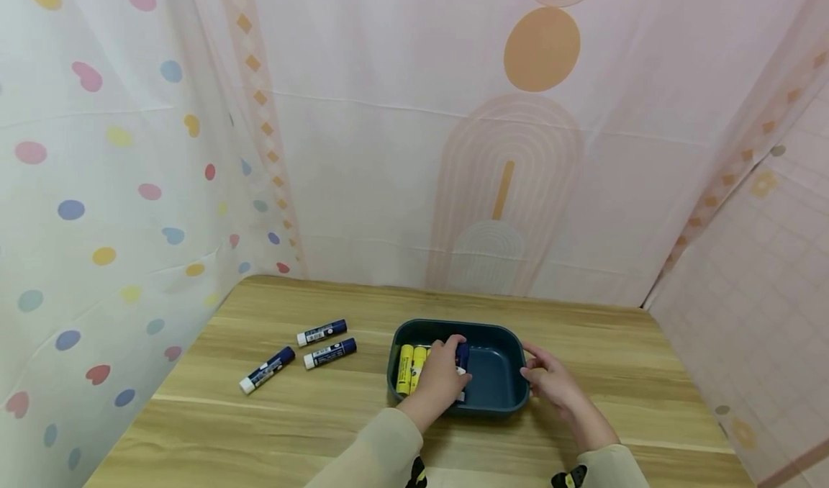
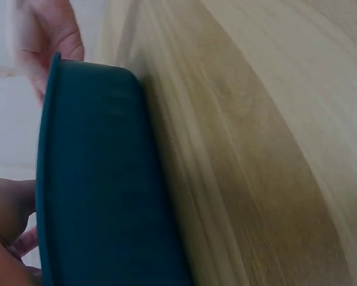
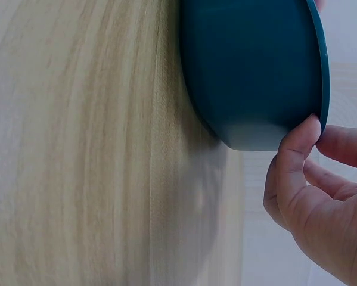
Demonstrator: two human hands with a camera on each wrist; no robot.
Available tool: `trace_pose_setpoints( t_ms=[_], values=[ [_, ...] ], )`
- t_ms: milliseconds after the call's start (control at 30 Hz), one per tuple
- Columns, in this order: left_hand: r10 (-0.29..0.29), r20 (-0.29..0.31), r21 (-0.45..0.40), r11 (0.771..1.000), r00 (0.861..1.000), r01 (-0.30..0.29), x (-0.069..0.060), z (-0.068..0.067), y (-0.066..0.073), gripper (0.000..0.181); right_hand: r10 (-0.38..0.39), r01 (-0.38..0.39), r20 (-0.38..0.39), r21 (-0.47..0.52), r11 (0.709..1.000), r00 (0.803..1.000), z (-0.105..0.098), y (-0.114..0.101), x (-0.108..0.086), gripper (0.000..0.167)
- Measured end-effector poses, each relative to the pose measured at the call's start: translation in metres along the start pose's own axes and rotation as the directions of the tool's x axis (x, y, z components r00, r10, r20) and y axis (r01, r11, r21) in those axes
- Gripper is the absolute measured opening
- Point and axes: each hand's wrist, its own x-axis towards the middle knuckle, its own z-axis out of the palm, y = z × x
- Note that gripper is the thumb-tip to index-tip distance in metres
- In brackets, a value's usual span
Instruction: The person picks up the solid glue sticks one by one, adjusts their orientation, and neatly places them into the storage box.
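Observation:
A dark teal plastic box (image 1: 494, 401) stands on the wooden table. Reaching into it from the near side, my left hand (image 1: 439, 378) holds a glue stick (image 1: 463, 356) with a dark blue cap, partly covered by the fingers. Yellow glue sticks (image 1: 404, 370) lie side by side at the box's left end, some hidden by that hand. At the right end, my right hand (image 1: 558, 386) pinches the rim between thumb and finger, seen closely in the right wrist view (image 3: 330, 196). In the left wrist view the box wall (image 2: 101, 173) hides most of the left hand (image 2: 5, 220).
Left of the box, three blue-and-white glue sticks lie apart on the table (image 1: 214, 416): one at the back (image 1: 322, 332), one in the middle (image 1: 330, 353), one further left (image 1: 267, 370). A patterned curtain (image 1: 363, 186) hangs behind the table.

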Motion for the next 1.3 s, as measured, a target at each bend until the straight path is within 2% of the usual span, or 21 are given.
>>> trace_pose_setpoints(
  t_ms=[200, 367, 500, 600, 733, 800, 900, 1067, 1200, 1300],
  values=[
    [0.033, -0.002, 0.113, 0.993, 0.999, -0.033, 0.004, 0.012, 0.001, 0.059, 0.001, -0.001, -0.002, 0.001, 1.0, 1.0, -0.001, 0.002, 0.001, 0.051],
    [0.065, -0.02, 0.238, 0.97, 0.998, -0.058, 0.005, 0.017, 0.003, 0.058, 0.001, -0.001, 0.002, -0.003, 1.0, 1.0, -0.002, 0.003, 0.002, 0.051],
    [0.079, -0.021, 0.397, 0.916, 0.997, -0.064, 0.007, 0.019, 0.006, 0.056, 0.0, 0.0, 0.006, -0.002, 1.0, 1.0, -0.002, 0.003, 0.002, 0.052],
    [0.074, -0.012, 0.508, 0.86, 0.997, -0.057, 0.008, 0.019, 0.007, 0.055, -0.004, 0.004, 0.006, -0.002, 1.0, 1.0, -0.002, 0.002, 0.001, 0.052],
    [0.054, -0.005, 0.59, 0.806, 0.999, -0.041, 0.009, 0.02, 0.004, 0.054, -0.003, 0.003, -0.001, 0.0, 1.0, 1.0, -0.002, 0.003, 0.001, 0.051],
    [0.048, -0.006, 0.605, 0.795, 0.999, -0.035, 0.01, 0.021, 0.002, 0.055, -0.002, 0.002, -0.001, -0.002, 1.0, 1.0, -0.001, 0.003, 0.001, 0.051],
    [0.047, -0.006, 0.602, 0.798, 0.999, -0.034, 0.011, 0.022, 0.0, 0.058, -0.001, 0.001, -0.002, -0.003, 1.0, 1.0, -0.001, 0.003, 0.001, 0.051],
    [0.068, -0.024, 0.543, 0.839, 0.997, -0.044, 0.011, 0.016, -0.001, 0.054, 0.0, 0.0, -0.002, 0.002, 1.0, 1.0, -0.001, 0.003, 0.001, 0.052],
    [0.137, -0.055, 0.482, 0.871, 0.989, -0.094, 0.009, 0.007, -0.002, 0.05, -0.003, 0.003, -0.002, 0.01, 1.0, 1.0, -0.001, 0.003, 0.001, 0.052],
    [0.207, -0.075, 0.487, 0.861, 0.976, -0.145, 0.007, -0.002, -0.005, 0.048, -0.003, 0.003, 0.002, 0.014, 1.0, 1.0, -0.001, 0.002, 0.001, 0.052]
  ],
)
